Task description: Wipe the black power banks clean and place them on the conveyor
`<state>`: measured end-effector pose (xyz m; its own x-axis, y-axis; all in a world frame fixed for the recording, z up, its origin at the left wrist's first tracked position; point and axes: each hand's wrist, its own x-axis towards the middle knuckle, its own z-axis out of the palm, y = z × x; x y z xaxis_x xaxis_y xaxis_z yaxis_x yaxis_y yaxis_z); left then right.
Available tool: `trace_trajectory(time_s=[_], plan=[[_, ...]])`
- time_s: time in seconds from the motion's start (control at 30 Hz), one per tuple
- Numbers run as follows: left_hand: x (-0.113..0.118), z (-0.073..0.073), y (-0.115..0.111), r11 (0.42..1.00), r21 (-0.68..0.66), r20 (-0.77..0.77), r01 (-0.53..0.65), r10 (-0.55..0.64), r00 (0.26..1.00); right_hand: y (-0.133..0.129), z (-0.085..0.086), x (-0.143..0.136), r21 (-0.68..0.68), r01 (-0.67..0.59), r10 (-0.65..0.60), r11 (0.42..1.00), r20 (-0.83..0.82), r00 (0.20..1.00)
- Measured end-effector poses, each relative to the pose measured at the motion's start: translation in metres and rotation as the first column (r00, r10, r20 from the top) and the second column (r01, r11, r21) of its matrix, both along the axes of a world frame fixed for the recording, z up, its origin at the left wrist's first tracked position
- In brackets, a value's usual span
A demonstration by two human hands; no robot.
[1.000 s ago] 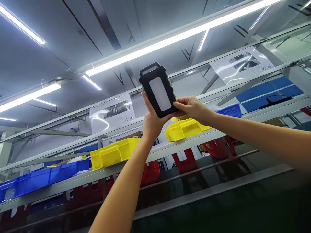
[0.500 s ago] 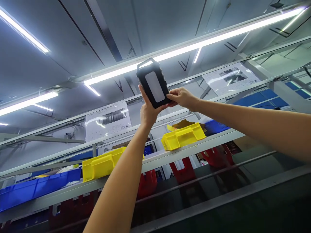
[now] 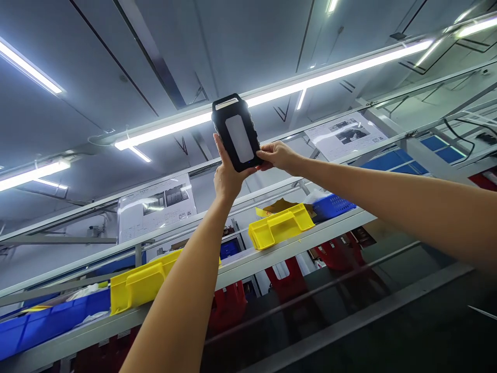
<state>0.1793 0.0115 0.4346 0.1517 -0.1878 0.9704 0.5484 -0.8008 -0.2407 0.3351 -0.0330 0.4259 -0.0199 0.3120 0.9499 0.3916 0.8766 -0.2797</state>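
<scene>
Slightly left-leaning black device (image 3: 238, 138), handle (image 3: 225, 98) up.

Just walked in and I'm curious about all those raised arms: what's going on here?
A person is holding up a black device with a pale panel in both hands. The left hand supports its left side and lower edge; the right hand grips its lower right corner. Behind it are a lit ceiling tube and a shelf with yellow bins.

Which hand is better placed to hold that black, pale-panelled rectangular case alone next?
Likely the left hand: it cradles the black case along one side and the bottom; the right hand only pinches a lower corner.
</scene>
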Motion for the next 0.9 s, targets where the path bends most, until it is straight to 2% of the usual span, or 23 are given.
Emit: trace_trajectory(time_s=[0.27, 0.47, 0.63, 0.9], plan=[[-0.015, -0.005, 0.011, 0.997, -0.044, 0.020, -0.069, 0.070, 0.997, 0.018, 0.000, -0.014, -0.012, -0.024, 0.024, 1.000, 0.007, 1.000], [-0.028, -0.009, 0.015, 0.995, -0.058, 0.015, -0.079, 0.080, 0.997, 0.021, -0.001, -0.026, -0.022, 0.000, 0.000, 1.000, 0.017, 1.000], [-0.029, -0.008, 0.022, 0.991, -0.091, 0.044, -0.095, 0.099, 0.994, 0.023, 0.000, -0.029, -0.044, 0.029, -0.028, 0.999, 0.029, 0.999], [-0.029, -0.013, 0.023, 0.991, -0.047, -0.001, -0.127, 0.127, 0.992, 0.030, -0.008, -0.023, -0.071, 0.029, -0.027, 0.997, 0.035, 0.999]])
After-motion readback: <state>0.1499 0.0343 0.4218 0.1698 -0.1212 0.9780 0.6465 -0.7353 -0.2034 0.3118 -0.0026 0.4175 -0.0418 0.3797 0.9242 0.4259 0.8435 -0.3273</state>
